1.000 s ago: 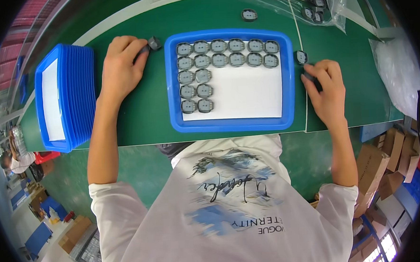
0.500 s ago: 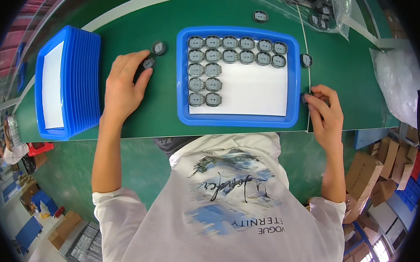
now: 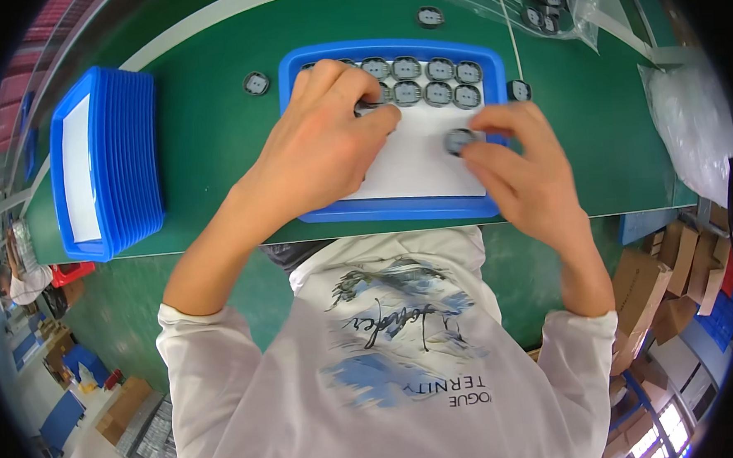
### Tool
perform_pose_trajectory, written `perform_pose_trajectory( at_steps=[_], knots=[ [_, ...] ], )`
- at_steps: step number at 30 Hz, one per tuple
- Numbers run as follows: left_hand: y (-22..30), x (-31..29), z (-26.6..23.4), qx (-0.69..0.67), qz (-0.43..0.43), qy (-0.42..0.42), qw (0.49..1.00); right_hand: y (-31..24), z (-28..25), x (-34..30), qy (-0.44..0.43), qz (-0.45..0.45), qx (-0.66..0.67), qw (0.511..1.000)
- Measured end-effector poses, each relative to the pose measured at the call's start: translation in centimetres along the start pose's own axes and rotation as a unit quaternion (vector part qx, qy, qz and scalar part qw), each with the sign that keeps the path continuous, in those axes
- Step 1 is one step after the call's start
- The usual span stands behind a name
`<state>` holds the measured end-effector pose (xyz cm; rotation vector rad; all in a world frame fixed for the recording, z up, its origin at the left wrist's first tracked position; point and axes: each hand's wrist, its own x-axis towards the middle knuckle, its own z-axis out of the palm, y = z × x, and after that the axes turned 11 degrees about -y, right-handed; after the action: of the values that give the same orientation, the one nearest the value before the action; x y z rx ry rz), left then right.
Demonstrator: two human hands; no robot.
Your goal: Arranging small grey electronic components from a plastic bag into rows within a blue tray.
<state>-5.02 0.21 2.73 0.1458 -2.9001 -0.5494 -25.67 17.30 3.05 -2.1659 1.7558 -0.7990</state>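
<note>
My left hand [image 3: 322, 136] reaches over the blue tray [image 3: 399, 210]. Its thumb and forefinger are closed on a small grey plastic part [image 3: 364, 108], which they mostly hide. The hand also covers the left columns in the tray. Over the right half of the white liner [image 3: 417, 164], my right hand [image 3: 529, 166] pinches a second grey rounded plastic part [image 3: 459, 142], slightly blurred. Two rows of similar grey parts [image 3: 407, 92] show along the tray's far side, each with a dark rim and small holes in its face.
Left stands a stack of blue trays [image 3: 135, 158]. Loose grey parts lie around the working tray: one on its left [image 3: 255, 83], one beyond it [image 3: 430, 17], one at its right edge [image 3: 520, 91]. A clear bag of parts [image 3: 549, 4] sits far right, near clear plastic wrap [image 3: 689, 129].
Both hands have moved inward over the tray, each carrying a grey part picked up from the table beside it. The view has shifted slightly.
</note>
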Motion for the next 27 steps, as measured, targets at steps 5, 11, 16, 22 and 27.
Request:
perform_pose_trajectory(
  at_steps=[5,11,16,22,27],
  knots=[
    [-0.3,0.7,0.3,-0.017,-0.017,-0.01,1.0,1.1,2.2,2.6,-0.033,-0.054,-0.018,0.998],
    [-0.8,0.7,0.7,-0.034,-0.018,-0.005,0.999,1.9,3.2,3.8,-0.06,-0.071,-0.041,0.995],
    [-1.0,0.6,-0.9,-0.058,-0.021,-0.007,0.998,1.8,2.1,4.1,-0.047,-0.058,0.001,0.997],
    [-6.2,-4.3,-4.7,0.056,-0.168,0.048,0.983,5.7,-3.3,-0.6,0.042,0.17,-0.041,0.984],
    [-6.7,-7.2,-3.2,-0.001,-0.217,0.024,0.976,5.8,-2.1,-4.1,-0.024,0.228,-0.03,0.973]
  ],
)
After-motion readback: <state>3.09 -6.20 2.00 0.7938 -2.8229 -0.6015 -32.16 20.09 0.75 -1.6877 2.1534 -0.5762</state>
